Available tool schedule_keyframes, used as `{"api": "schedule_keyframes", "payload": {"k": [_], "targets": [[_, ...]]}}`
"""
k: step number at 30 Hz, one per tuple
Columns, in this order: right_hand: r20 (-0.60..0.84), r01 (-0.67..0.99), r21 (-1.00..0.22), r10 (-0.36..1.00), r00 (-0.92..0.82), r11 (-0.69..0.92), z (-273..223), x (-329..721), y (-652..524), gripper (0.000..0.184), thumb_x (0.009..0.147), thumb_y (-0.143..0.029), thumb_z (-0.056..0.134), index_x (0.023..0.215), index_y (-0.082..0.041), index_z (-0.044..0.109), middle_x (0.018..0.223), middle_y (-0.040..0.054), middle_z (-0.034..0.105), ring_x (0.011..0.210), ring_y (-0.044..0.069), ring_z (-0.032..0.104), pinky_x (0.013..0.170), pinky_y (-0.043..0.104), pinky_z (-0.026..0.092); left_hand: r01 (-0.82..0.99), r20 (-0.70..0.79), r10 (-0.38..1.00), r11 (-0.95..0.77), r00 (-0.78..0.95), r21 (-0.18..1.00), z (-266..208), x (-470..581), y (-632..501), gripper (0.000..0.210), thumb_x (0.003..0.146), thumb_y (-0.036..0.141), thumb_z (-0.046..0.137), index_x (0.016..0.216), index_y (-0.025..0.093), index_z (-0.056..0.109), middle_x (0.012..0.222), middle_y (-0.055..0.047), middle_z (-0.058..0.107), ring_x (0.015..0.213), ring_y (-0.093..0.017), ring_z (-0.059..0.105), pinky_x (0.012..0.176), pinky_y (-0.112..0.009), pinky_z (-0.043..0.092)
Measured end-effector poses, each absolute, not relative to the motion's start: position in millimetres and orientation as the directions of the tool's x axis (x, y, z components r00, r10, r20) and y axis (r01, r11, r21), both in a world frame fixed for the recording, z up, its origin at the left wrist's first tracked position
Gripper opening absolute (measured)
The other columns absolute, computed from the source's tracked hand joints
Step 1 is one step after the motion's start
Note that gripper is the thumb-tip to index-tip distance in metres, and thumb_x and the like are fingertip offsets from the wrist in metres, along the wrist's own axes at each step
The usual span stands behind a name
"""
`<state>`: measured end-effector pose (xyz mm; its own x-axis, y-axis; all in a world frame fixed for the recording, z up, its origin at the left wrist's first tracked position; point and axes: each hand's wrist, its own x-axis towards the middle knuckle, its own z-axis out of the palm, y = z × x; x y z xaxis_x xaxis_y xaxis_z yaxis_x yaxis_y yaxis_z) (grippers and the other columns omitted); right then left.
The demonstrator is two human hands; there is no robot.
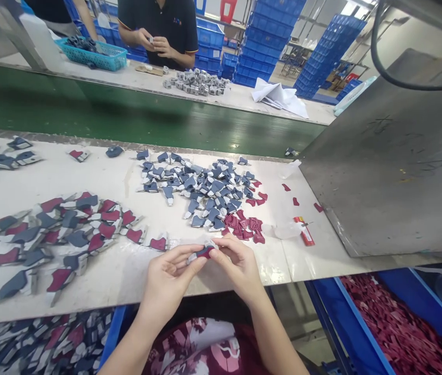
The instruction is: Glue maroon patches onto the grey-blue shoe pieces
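Between both hands, just above the table's near edge, is a small plastic part [205, 252] in grey and dark blue with a maroon piece on its face. My left hand [170, 273] pinches its left end between thumb and fingers. On the other end, my right hand [236, 263] grips it, thumb pressed against the maroon piece. Right beyond my hands lie loose maroon pieces [244, 226] and a heap of blue-and-grey plastic parts [205, 187]. To the left spreads a group of parts with maroon faces [96, 242].
A metal box [396, 156] stands at right, near a red lighter [307, 237]. Below the table are a bin of maroon pieces [404, 323] and a bin of parts [41, 344]. Across the green conveyor [146, 114], a person [158, 36] handles a grey part.
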<state>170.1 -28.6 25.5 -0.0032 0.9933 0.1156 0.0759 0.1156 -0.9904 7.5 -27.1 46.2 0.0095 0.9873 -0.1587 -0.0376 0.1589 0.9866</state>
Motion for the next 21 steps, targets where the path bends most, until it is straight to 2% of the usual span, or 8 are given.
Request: {"api": "schedule_keyframes", "payload": {"k": [5, 10, 13, 15, 17, 18, 21], "targets": [[0.17, 0.149, -0.975, 0.985, 0.005, 0.168, 28.5, 165.4, -33.8, 0.019, 0.089, -0.033, 0.067, 0.104, -0.023, 0.072, 0.091, 0.0044, 0.064, 0.084, 0.016, 0.064, 0.078, 0.03, 0.057, -0.058, -0.169, 0.984, 0.166, -0.051, 0.984, 41.8, 10.2, -33.6, 0.023, 0.069, 0.031, 0.081, 0.089, 0.019, 0.078, 0.091, -0.008, 0.081, 0.088, -0.026, 0.077, 0.077, -0.027, 0.064], [0.175, 0.126, -0.976, 0.984, -0.027, 0.177, 32.9, 166.3, -35.0, 0.022, 0.091, -0.031, 0.063, 0.111, -0.025, 0.072, 0.089, 0.0035, 0.062, 0.082, 0.015, 0.062, 0.076, 0.029, 0.054, -0.062, -0.143, 0.988, 0.139, -0.061, 0.988, 44.4, 9.8, -36.2, 0.022, 0.071, 0.029, 0.08, 0.09, 0.018, 0.078, 0.09, -0.007, 0.081, 0.086, -0.025, 0.077, 0.077, -0.026, 0.064], [0.158, 0.076, -0.985, 0.987, 0.037, 0.155, 33.6, 162.1, -35.0, 0.018, 0.09, -0.033, 0.063, 0.102, -0.024, 0.073, 0.086, 0.0024, 0.061, 0.079, 0.015, 0.06, 0.07, 0.027, 0.052, 0.055, -0.035, 0.995, 0.04, -0.089, 0.998, 45.0, 13.3, -44.9, 0.019, 0.076, 0.028, 0.077, 0.093, 0.02, 0.079, 0.09, -0.004, 0.081, 0.082, -0.023, 0.078, 0.073, -0.025, 0.065], [0.139, 0.039, -0.99, 0.988, 0.071, 0.136, 34.0, 157.9, -34.0, 0.017, 0.09, -0.036, 0.063, 0.095, -0.022, 0.072, 0.083, 0.0017, 0.06, 0.077, 0.015, 0.06, 0.068, 0.026, 0.051, 0.2, 0.109, 0.984, -0.08, -0.139, 0.977, 42.5, 17.5, -51.8, 0.018, 0.079, 0.025, 0.075, 0.096, 0.023, 0.079, 0.092, -0.002, 0.08, 0.079, -0.02, 0.078, 0.073, -0.024, 0.065], [0.114, 0.005, -0.993, 0.991, 0.074, 0.114, 34.4, 154.8, -32.2, 0.019, 0.09, -0.038, 0.061, 0.093, -0.022, 0.071, 0.081, 0.0011, 0.06, 0.077, 0.015, 0.06, 0.07, 0.026, 0.052, 0.317, 0.233, 0.957, -0.169, -0.174, 0.933, 38.2, 20.9, -55.6, 0.02, 0.08, 0.023, 0.074, 0.1, 0.024, 0.078, 0.095, -0.002, 0.08, 0.079, -0.019, 0.077, 0.075, -0.025, 0.065], [0.097, -0.008, -0.995, 0.993, 0.067, 0.098, 34.4, 154.3, -31.3, 0.019, 0.09, -0.038, 0.061, 0.093, -0.022, 0.071, 0.082, 0.0011, 0.061, 0.078, 0.015, 0.061, 0.072, 0.027, 0.053, 0.333, 0.245, 0.952, -0.174, -0.184, 0.927, 35.9, 21.7, -55.8, 0.021, 0.08, 0.023, 0.074, 0.101, 0.024, 0.078, 0.096, -0.002, 0.08, 0.08, -0.019, 0.077, 0.076, -0.025, 0.065], [0.072, 0.001, -0.997, 0.997, 0.006, 0.072, 33.3, 158.0, -29.8, 0.021, 0.093, -0.037, 0.059, 0.103, -0.023, 0.071, 0.089, 0.0029, 0.064, 0.086, 0.016, 0.064, 0.079, 0.029, 0.054, 0.195, 0.079, 0.981, -0.043, -0.179, 0.98, 31.9, 18.9, -49.8, 0.027, 0.081, 0.032, 0.075, 0.104, 0.021, 0.077, 0.097, -0.004, 0.08, 0.083, -0.022, 0.077, 0.075, -0.026, 0.065]]}}
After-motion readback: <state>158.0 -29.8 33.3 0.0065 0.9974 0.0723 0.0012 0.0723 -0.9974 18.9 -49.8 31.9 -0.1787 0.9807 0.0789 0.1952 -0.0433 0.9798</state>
